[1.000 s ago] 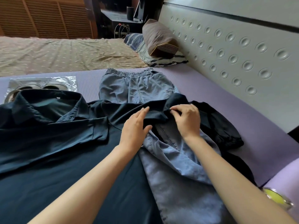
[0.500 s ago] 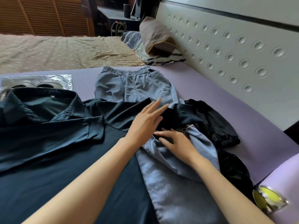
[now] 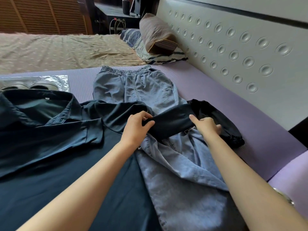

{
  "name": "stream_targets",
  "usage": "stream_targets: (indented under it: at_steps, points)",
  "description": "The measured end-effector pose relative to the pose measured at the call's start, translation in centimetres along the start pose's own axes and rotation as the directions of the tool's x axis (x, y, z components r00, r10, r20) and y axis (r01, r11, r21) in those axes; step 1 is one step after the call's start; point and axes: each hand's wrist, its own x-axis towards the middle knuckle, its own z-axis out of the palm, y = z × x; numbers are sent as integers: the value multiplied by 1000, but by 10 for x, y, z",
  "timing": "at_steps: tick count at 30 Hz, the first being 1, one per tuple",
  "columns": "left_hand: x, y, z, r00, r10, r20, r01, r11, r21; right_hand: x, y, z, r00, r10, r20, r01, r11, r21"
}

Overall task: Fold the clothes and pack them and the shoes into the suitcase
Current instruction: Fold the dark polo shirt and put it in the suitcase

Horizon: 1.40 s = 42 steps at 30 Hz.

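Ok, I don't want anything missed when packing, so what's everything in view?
shirt: one, navy, left, sleeve lying across jeans
jeans: one, light blue, centre of mat
black garment: one, black, bunched right of jeans
shoes: two, pale grey, far left on foil sheet
foil sheet: one, silver, under shoes
mat: one, purple, under the clothes
brown pillow: one, brown, atop striped pillow
striped pillow: one, blue-white, by headboard
headboard: one, white, right
bedsheet: one, beige, far left
hands: two, bare, left hand and right hand hold the shirt sleeve
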Motion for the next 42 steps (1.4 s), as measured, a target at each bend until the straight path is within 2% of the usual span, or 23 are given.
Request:
stream_targets:
  at_steps: [3, 5, 6, 7, 9, 10, 12, 13, 14, 16, 17, 19, 22, 24, 26, 28, 30, 32, 34, 36, 38, 40, 42]
  points:
    - [-6, -1, -8, 999, 11, -38, -10, 1000, 7, -8, -5, -1, 997, 62, -34, -53, 972, 228]
    - [-13, -5, -17, 999, 34, -35, -33, 999, 14, -22, -12, -5, 968, -81, -238, 126, 975, 181]
    - [-15, -7, -22, 998, 42, -43, -42, 999, 3, -31, -17, -7, 917, -204, -343, 275, 946, 174]
    - [-18, -9, -27, 998, 33, -61, -35, 999, -28, -43, -23, -9, 866, -313, -391, 421, 878, 229]
    - [-23, -11, -39, 991, -109, -75, 90, 970, -228, -81, -39, -5, 819, -465, -337, 571, 721, 393]
    - [-27, -8, -47, 971, -237, -19, 209, 890, -404, -100, -44, 3, 801, -528, -281, 598, 691, 407]
    - [-37, -3, -61, 875, -435, 213, 451, 571, -686, -136, -49, 28, 762, -615, -202, 644, 688, 335]
    - [-43, -2, -68, 823, -463, 328, 536, 443, -718, -149, -48, 43, 745, -641, -186, 665, 688, 290]
    - [-49, -4, -73, 783, -464, 414, 597, 373, -710, -163, -46, 56, 735, -655, -173, 676, 694, 245]
    - [-58, -8, -82, 745, -456, 486, 646, 314, -696, -185, -41, 79, 724, -674, -146, 689, 704, 169]
    - [-61, -10, -85, 744, -471, 473, 646, 325, -691, -194, -39, 87, 706, -696, -129, 708, 691, 147]
    - [-66, -15, -89, 757, -539, 370, 622, 420, -661, -209, -34, 98, 654, -756, -29, 748, 641, 170]
    - [-73, -30, -97, 770, -607, 197, 557, 488, -672, -223, -35, 103, 518, -851, 84, 829, 524, 195]
    - [-79, -40, -107, 781, -617, 97, 486, 503, -714, -223, -40, 99, 463, -885, 51, 846, 458, 273]
    - [-83, -50, -125, 782, -622, -34, 415, 561, -717, -212, -48, 96, 448, -891, -73, 863, 410, 294]
    - [-86, -64, -147, 757, -626, -186, 372, 647, -665, -201, -57, 96, 447, -887, -114, 881, 413, 231]
    - [-90, -79, -172, 730, -594, -340, 340, 746, -573, -194, -65, 103, 418, -907, -54, 902, 407, 140]
    - [-94, -94, -195, 720, -534, -444, 294, 814, -501, -193, -71, 112, 434, -895, 98, 887, 444, 129]
    - [-101, -107, -214, 704, -495, -510, 289, 855, -431, -195, -76, 122, 428, -878, 212, 886, 454, 93]
    - [-110, -123, -230, 674, -484, -559, 309, 871, -382, -201, -76, 134, 396, -872, 287, 910, 415, 6]
    - [-119, -140, -244, 642, -485, -594, 328, 874, -359, -211, -74, 147, 345, -885, 313, 938, 340, -73]
    - [-127, -155, -255, 631, -480, -610, 350, 877, -328, -222, -74, 157, 314, -886, 340, 948, 313, -61]
    - [-133, -167, -265, 617, -474, -628, 379, 878, -291, -224, -75, 166, 250, -915, 316, 968, 229, -104]
